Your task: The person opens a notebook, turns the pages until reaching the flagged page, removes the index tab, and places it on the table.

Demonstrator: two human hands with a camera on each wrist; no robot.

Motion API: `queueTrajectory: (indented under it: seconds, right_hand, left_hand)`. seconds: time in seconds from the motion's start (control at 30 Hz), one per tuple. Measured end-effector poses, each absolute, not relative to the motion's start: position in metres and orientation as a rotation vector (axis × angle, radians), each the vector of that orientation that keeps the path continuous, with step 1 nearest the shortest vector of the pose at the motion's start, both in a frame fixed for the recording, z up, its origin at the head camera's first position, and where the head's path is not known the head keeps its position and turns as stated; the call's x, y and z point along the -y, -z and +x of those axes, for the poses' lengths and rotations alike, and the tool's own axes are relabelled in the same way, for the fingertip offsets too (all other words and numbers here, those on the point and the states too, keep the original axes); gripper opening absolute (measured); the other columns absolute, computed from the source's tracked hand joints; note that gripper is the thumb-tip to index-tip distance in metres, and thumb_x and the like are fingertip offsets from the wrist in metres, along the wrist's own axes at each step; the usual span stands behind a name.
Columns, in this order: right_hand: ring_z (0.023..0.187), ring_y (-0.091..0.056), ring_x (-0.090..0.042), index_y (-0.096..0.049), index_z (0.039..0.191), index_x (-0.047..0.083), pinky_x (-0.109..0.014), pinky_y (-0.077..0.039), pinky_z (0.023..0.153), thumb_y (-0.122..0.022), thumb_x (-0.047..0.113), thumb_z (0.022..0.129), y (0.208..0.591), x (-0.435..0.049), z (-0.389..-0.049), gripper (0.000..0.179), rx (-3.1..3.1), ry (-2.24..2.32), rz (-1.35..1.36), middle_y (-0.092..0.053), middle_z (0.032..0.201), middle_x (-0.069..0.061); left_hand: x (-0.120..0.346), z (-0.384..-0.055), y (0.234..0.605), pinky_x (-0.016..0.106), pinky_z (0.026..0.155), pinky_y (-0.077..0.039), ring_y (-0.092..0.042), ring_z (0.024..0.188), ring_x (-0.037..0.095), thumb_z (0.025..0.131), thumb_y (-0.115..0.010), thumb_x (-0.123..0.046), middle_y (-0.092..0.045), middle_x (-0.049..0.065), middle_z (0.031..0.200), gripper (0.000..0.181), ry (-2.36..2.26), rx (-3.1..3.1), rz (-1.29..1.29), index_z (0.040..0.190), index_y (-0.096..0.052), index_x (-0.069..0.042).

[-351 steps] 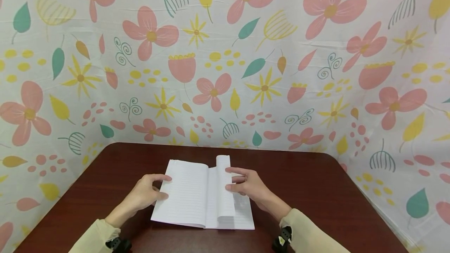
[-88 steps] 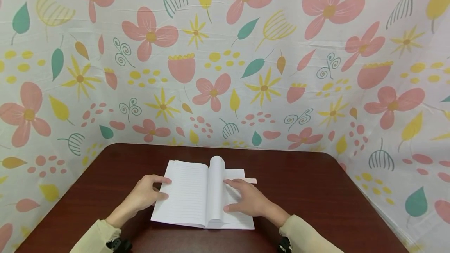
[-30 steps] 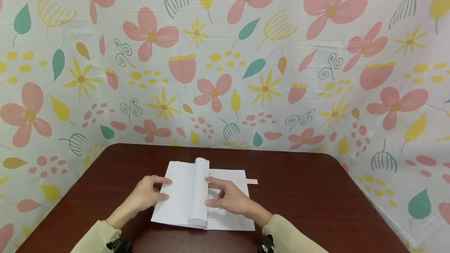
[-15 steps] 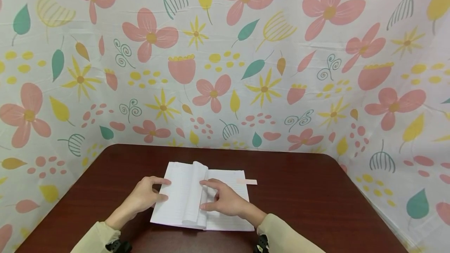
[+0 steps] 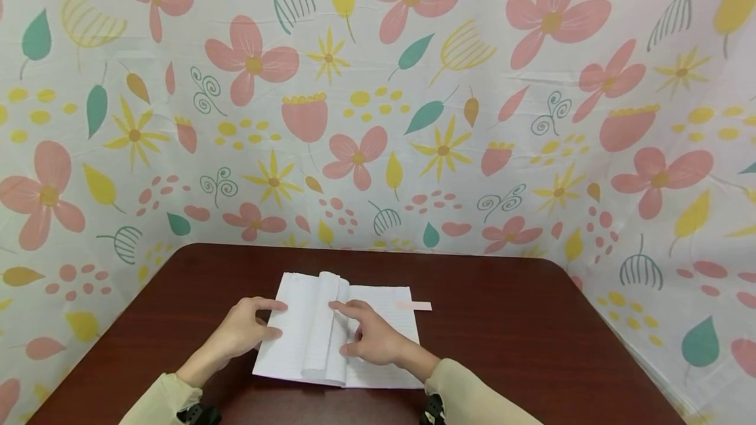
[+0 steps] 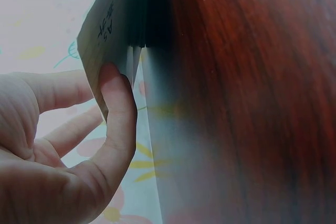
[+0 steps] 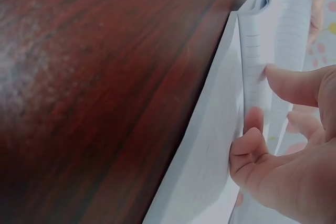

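Observation:
A lined notebook (image 5: pixel 289 333) lies spread on the dark table, with a bundle of pages (image 5: pixel 321 326) curling up left of its spine. At its left edge my left hand (image 5: pixel 239 326) grips the left half between thumb and fingers. In the left wrist view the thumb presses the cover (image 6: pixel 102 24), which bears dark handwriting, and the fingers are behind it. My right hand (image 5: pixel 378 336) holds the curled pages with index finger and thumb, other fingers bent. From the right page a pale pink paper strip (image 5: pixel 422 305) sticks out past the edge.
The dark red-brown wooden table (image 5: pixel 502 320) extends round the notebook on all sides. Behind and beside it hangs a white cloth (image 5: pixel 378 208) with pink, yellow and green flowers and leaves. Beige sleeves (image 5: pixel 466 392) and black wrist devices (image 5: pixel 199 412) show at both forearms.
My right hand has moved left, bringing the curled pages from the right half over the spine. The pink strip has come into sight. My left hand has stayed at the left edge.

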State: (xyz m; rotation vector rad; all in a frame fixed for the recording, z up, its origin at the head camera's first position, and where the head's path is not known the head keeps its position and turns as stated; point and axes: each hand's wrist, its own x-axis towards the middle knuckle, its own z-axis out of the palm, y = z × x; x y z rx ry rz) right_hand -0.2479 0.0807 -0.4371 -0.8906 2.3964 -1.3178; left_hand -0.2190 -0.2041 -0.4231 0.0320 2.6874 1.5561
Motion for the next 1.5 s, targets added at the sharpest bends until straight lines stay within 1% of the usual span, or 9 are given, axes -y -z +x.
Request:
queueTrajectory:
  seconds: [0.3,0.37,0.53,0.63,0.83,0.93,1.23,1.37,1.5]
  right_hand:
    - [0.067,-0.052,-0.009,-0.017,0.169,0.006,-0.024,-0.05,0.064,-0.084,-0.006,0.081,0.44,-0.077,-0.248,0.111,-2.506,1.281,-0.903,-0.037,0.156,-0.029]
    - [0.067,-0.052,-0.008,-0.021,0.168,0.004,-0.024,-0.049,0.064,-0.086,-0.002,0.081,0.44,-0.077,-0.247,0.108,-2.519,1.27,-0.892,-0.038,0.155,-0.028]
    - [0.066,-0.052,-0.007,-0.048,0.156,-0.001,-0.023,-0.047,0.064,-0.085,0.001,0.084,0.438,-0.078,-0.246,0.081,-2.507,1.245,-0.894,-0.038,0.154,-0.028]
    - [0.065,-0.052,-0.007,-0.054,0.152,-0.001,-0.023,-0.047,0.063,-0.085,0.002,0.085,0.438,-0.077,-0.246,0.074,-2.506,1.227,-0.885,-0.037,0.156,-0.028]
    - [0.067,-0.053,-0.007,-0.056,0.15,-0.001,-0.024,-0.047,0.065,-0.085,0.003,0.085,0.439,-0.077,-0.246,0.071,-2.526,1.212,-0.872,-0.037,0.156,-0.028]
    - [0.068,-0.053,-0.007,-0.056,0.149,-0.001,-0.024,-0.047,0.066,-0.086,0.003,0.085,0.438,-0.077,-0.246,0.071,-2.532,1.208,-0.871,-0.038,0.155,-0.028]
    - [0.071,-0.054,-0.008,-0.058,0.148,-0.001,-0.025,-0.048,0.069,-0.088,0.006,0.084,0.438,-0.079,-0.246,0.071,-2.543,1.207,-0.877,-0.042,0.154,-0.027]
    - [0.073,-0.054,-0.008,-0.059,0.146,-0.001,-0.026,-0.049,0.07,-0.088,0.008,0.083,0.437,-0.082,-0.246,0.07,-2.558,1.204,-0.878,-0.044,0.154,-0.026]
    - [0.075,-0.055,-0.01,-0.061,0.145,0.001,-0.026,-0.049,0.07,-0.089,0.009,0.084,0.436,-0.084,-0.248,0.068,-2.552,1.208,-0.869,-0.045,0.154,-0.024]
  left_hand:
    - [0.204,-0.219,0.425,0.042,0.062,-0.061,-0.072,0.07,0.024,0.081,-0.082,0.01,-0.071,0.012,0.098,0.045,-1.556,-2.685,0.026,0.124,-0.074,0.001]
    - [0.205,-0.22,0.425,0.041,0.062,-0.061,-0.072,0.069,0.024,0.081,-0.082,0.009,-0.072,0.012,0.097,0.045,-1.558,-2.68,0.04,0.124,-0.074,0.001]
    - [0.206,-0.22,0.426,0.042,0.062,-0.061,-0.073,0.071,0.025,0.083,-0.078,0.01,-0.073,0.011,0.089,0.049,-1.578,-2.648,0.066,0.13,-0.069,0.005]
    - [0.206,-0.221,0.426,0.043,0.062,-0.062,-0.073,0.072,0.025,0.084,-0.076,0.009,-0.073,0.012,0.089,0.052,-1.577,-2.64,0.065,0.135,-0.065,0.007]
    - [0.206,-0.221,0.426,0.042,0.06,-0.061,-0.072,0.074,0.024,0.084,-0.074,0.011,-0.064,0.019,0.125,0.062,-1.603,-2.65,0.083,0.144,-0.058,0.005]
    - [0.207,-0.221,0.427,0.042,0.058,-0.061,-0.073,0.075,0.024,0.085,-0.072,0.011,-0.061,0.022,0.129,0.061,-1.6,-2.658,0.091,0.144,-0.058,0.006]
    - [0.213,-0.219,0.431,0.036,0.063,-0.057,-0.067,0.075,0.021,0.09,-0.075,0.0,-0.073,0.008,0.097,0.043,-1.47,-2.742,0.101,0.133,-0.069,0.002]
    - [0.213,-0.217,0.429,0.038,0.073,-0.055,-0.066,0.097,0.027,0.09,-0.078,-0.006,-0.07,0.014,0.117,0.045,-1.368,-2.827,0.16,0.134,-0.07,-0.002]
    - [0.209,-0.216,0.423,0.052,0.09,-0.054,-0.057,0.123,0.042,0.091,-0.077,-0.007,-0.058,0.022,0.141,0.046,-1.29,-2.896,0.265,0.136,-0.069,-0.003]
